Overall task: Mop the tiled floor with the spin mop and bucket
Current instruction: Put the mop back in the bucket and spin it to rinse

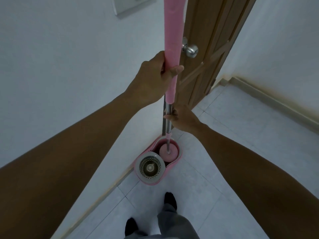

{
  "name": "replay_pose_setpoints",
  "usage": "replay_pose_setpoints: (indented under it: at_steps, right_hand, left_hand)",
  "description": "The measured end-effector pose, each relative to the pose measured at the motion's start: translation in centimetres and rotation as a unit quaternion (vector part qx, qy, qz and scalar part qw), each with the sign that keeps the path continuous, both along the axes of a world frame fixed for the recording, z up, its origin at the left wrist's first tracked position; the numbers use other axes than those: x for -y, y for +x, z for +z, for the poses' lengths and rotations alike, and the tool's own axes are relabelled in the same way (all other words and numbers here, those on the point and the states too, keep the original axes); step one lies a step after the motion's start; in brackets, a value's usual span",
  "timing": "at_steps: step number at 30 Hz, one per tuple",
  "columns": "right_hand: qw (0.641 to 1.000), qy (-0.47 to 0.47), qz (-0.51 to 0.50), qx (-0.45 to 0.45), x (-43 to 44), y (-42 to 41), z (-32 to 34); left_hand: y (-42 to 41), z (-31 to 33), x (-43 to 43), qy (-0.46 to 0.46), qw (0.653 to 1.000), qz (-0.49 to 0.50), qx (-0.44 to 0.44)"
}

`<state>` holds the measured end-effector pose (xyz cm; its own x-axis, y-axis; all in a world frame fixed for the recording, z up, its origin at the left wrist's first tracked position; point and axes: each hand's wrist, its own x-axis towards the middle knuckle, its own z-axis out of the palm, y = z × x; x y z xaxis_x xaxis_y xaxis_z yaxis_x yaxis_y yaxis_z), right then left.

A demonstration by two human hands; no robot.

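Note:
The spin mop's handle [173, 40] stands almost upright in front of me, pink foam above and bare metal below. My left hand [155, 73] is wrapped around the pink grip. Lower down, my right hand [183, 119] holds the metal shaft [168, 121]. The round pink mop head [168, 152] sits inside the far compartment of the pink bucket [156, 159]. The bucket stands on the white tiled floor [224, 152] against the wall. Its steel spin basket [149, 168] in the near compartment holds nothing.
A white wall [69, 66] runs along the left. A brown wooden door [212, 49] with a metal knob [189, 50] stands open just behind the mop. A skirting board [269, 99] lines the right wall. My feet in dark socks [170, 200] are just short of the bucket.

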<state>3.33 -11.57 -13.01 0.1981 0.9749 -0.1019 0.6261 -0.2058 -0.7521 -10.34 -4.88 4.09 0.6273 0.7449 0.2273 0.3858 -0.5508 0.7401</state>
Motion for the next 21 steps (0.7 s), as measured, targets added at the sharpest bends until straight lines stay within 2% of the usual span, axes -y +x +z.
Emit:
replay_pose_setpoints:
  at_steps: [7, 14, 21]
  right_hand:
    - [0.999, -0.014, -0.04, -0.026, 0.1, 0.5, 1.1]
    - [0.992, 0.032, -0.102, -0.061, -0.5, 1.4, 0.9]
    - [0.991, 0.034, -0.082, -0.099, -0.7, 3.8, 0.8]
  left_hand:
    - [0.4, 0.8, 0.3, -0.062, 0.997, -0.04, 0.036]
    - [2.7, 2.2, -0.7, -0.152, 0.978, -0.112, 0.087]
    - [4.1, 3.4, -3.1, -0.201, 0.965, -0.156, 0.062]
